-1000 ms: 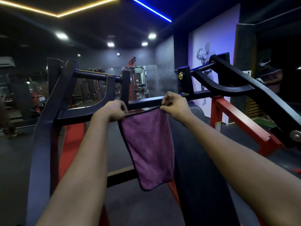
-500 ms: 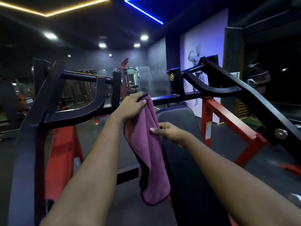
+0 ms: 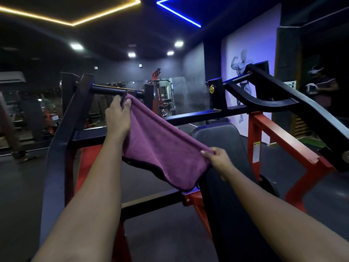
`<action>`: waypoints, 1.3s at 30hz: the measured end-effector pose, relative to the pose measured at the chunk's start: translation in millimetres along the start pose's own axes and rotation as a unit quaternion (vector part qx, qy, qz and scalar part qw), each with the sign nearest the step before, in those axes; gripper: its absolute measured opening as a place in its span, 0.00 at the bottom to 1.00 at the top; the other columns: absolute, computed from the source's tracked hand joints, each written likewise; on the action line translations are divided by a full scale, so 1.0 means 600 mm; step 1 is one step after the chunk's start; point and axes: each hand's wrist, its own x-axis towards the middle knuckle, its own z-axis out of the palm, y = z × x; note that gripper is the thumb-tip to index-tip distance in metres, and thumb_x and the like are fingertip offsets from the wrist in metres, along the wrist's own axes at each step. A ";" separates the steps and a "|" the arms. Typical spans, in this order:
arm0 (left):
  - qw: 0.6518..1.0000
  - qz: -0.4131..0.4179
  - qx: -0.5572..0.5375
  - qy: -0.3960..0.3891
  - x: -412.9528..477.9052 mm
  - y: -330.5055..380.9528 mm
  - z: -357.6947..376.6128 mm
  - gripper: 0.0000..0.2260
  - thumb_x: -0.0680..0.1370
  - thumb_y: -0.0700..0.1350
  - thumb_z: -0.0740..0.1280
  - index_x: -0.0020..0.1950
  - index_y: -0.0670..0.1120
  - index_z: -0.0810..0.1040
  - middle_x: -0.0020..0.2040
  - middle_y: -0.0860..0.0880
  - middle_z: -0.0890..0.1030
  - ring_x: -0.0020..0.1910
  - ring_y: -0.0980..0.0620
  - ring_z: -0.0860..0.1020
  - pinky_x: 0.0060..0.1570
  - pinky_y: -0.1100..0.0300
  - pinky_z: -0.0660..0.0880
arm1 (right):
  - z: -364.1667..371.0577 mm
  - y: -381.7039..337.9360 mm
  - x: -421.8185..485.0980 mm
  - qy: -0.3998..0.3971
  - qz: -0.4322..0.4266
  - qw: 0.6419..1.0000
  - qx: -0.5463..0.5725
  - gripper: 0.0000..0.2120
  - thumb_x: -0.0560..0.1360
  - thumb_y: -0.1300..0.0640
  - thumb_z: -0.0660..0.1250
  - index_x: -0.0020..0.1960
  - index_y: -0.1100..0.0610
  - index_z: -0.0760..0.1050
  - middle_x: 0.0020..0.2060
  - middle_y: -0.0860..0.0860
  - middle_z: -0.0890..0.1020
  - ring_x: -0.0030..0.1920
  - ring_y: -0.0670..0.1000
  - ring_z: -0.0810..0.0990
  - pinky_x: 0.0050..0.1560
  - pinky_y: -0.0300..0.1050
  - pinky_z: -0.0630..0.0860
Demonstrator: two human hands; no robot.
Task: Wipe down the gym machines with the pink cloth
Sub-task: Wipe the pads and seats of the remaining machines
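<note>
Head view looks down two bare forearms reaching forward. Nearest, the right hand (image 3: 220,160) pinches the lower corner of the cloth (image 3: 160,150) between thumb and fingertips. From those fingers the purple-pink cloth stretches up and leftward to the left hand (image 3: 118,118), whose curled fingers grip its upper corner; the span between the two hands is taut along the top edge, and the dark-trimmed lower edge sags beneath them. The cloth hangs in the air in front of the machine, and no part of it plainly lies on a surface. Just behind and right of the right fingers rises the black pad (image 3: 217,137). Just above the left fingertips runs a black handle (image 3: 105,90); whether cloth or fingers touch it cannot be told. Beyond both hands a black crossbar (image 3: 198,116) spans the machine, and right of the right fingers a red frame (image 3: 279,137) carries a black lever arm (image 3: 294,103). Farther off, a mural (image 3: 243,69) of a flexing figure covers the wall, a person (image 3: 321,86) stands at far right, and yellow (image 3: 71,23) and blue (image 3: 179,16) light strips cross the ceiling.
</note>
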 end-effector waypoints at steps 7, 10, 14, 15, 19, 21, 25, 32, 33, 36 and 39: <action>0.994 -0.107 0.024 -0.019 -0.035 -0.080 -0.010 0.13 0.85 0.50 0.57 0.57 0.42 0.75 0.56 0.39 0.80 0.56 0.37 0.77 0.58 0.43 0.75 | -0.022 -0.059 -0.002 0.154 -0.018 0.981 0.117 0.11 0.72 0.54 0.79 0.47 0.57 0.80 0.44 0.53 0.84 0.42 0.49 0.82 0.38 0.41 0.81; 0.989 -0.144 0.004 0.013 -0.051 -0.085 -0.005 0.11 0.84 0.46 0.56 0.55 0.41 0.74 0.57 0.37 0.78 0.57 0.37 0.76 0.58 0.46 0.72 | -0.017 -0.071 -0.001 0.184 -0.042 0.974 0.121 0.11 0.75 0.51 0.76 0.48 0.58 0.80 0.43 0.53 0.85 0.41 0.50 0.83 0.39 0.42 0.83; 0.980 -0.196 0.008 0.039 -0.058 -0.080 0.000 0.14 0.83 0.47 0.55 0.60 0.41 0.76 0.61 0.35 0.77 0.61 0.36 0.75 0.62 0.45 0.70 | -0.011 -0.084 0.011 0.236 -0.056 0.969 -0.041 0.12 0.78 0.50 0.73 0.46 0.60 0.79 0.39 0.51 0.82 0.39 0.48 0.79 0.33 0.33 0.73; 0.973 -0.227 0.049 0.010 -0.055 -0.083 0.002 0.16 0.83 0.46 0.55 0.64 0.39 0.76 0.64 0.34 0.77 0.63 0.34 0.74 0.63 0.45 0.69 | -0.008 -0.090 0.017 0.252 -0.025 0.962 -0.097 0.12 0.77 0.50 0.74 0.46 0.60 0.79 0.41 0.52 0.82 0.41 0.51 0.80 0.36 0.37 0.75; 0.934 -0.302 0.150 -0.115 -0.059 -0.070 0.015 0.21 0.80 0.44 0.59 0.71 0.35 0.73 0.69 0.32 0.74 0.68 0.33 0.73 0.65 0.48 0.71 | 0.018 -0.120 0.033 0.235 0.092 0.953 -0.170 0.16 0.72 0.50 0.79 0.49 0.61 0.80 0.48 0.57 0.83 0.48 0.56 0.83 0.48 0.52 0.83; 0.933 -0.282 0.145 -0.172 -0.068 -0.055 0.034 0.21 0.78 0.44 0.61 0.68 0.36 0.75 0.67 0.33 0.77 0.65 0.34 0.76 0.63 0.49 0.73 | 0.044 -0.138 0.030 0.180 0.084 0.966 -0.166 0.17 0.71 0.50 0.80 0.48 0.62 0.81 0.45 0.56 0.83 0.45 0.53 0.82 0.44 0.47 0.82; 0.937 -0.207 0.073 -0.270 -0.089 -0.016 0.081 0.10 0.75 0.46 0.68 0.45 0.39 0.83 0.47 0.38 0.84 0.45 0.39 0.84 0.45 0.46 0.84 | 0.114 -0.160 0.006 0.002 0.018 0.988 -0.155 0.06 0.77 0.56 0.74 0.45 0.58 0.83 0.40 0.54 0.83 0.40 0.50 0.81 0.48 0.48 0.83; 0.889 -0.189 -0.130 -0.397 -0.108 0.009 0.106 0.12 0.82 0.32 0.55 0.48 0.39 0.77 0.39 0.38 0.78 0.34 0.43 0.78 0.34 0.52 0.82 | 0.114 -0.161 -0.007 -0.129 -0.068 0.979 -0.141 0.08 0.74 0.55 0.76 0.51 0.55 0.82 0.41 0.51 0.86 0.39 0.46 0.84 0.41 0.43 0.81; 0.884 -0.183 -0.148 -0.403 -0.107 0.004 0.108 0.14 0.78 0.27 0.54 0.49 0.39 0.77 0.39 0.39 0.78 0.35 0.43 0.79 0.35 0.55 0.81 | 0.109 -0.159 -0.005 -0.094 -0.085 0.977 -0.170 0.10 0.72 0.55 0.78 0.50 0.54 0.82 0.41 0.52 0.86 0.41 0.47 0.85 0.43 0.45 0.82; 0.911 -0.126 -0.158 -0.361 -0.112 -0.005 0.120 0.18 0.72 0.24 0.54 0.49 0.41 0.77 0.42 0.44 0.81 0.41 0.47 0.80 0.38 0.61 0.77 | 0.093 -0.158 0.005 -0.038 -0.107 0.979 -0.169 0.06 0.71 0.62 0.74 0.46 0.54 0.83 0.39 0.52 0.87 0.40 0.49 0.84 0.45 0.49 0.83; 0.936 -0.069 -0.046 -0.343 -0.109 -0.043 0.136 0.16 0.72 0.40 0.67 0.58 0.53 0.72 0.54 0.56 0.76 0.56 0.52 0.74 0.56 0.54 0.74 | 0.058 -0.163 0.020 -0.056 -0.110 0.982 -0.143 0.06 0.74 0.64 0.69 0.48 0.56 0.82 0.41 0.52 0.87 0.44 0.50 0.86 0.50 0.48 0.82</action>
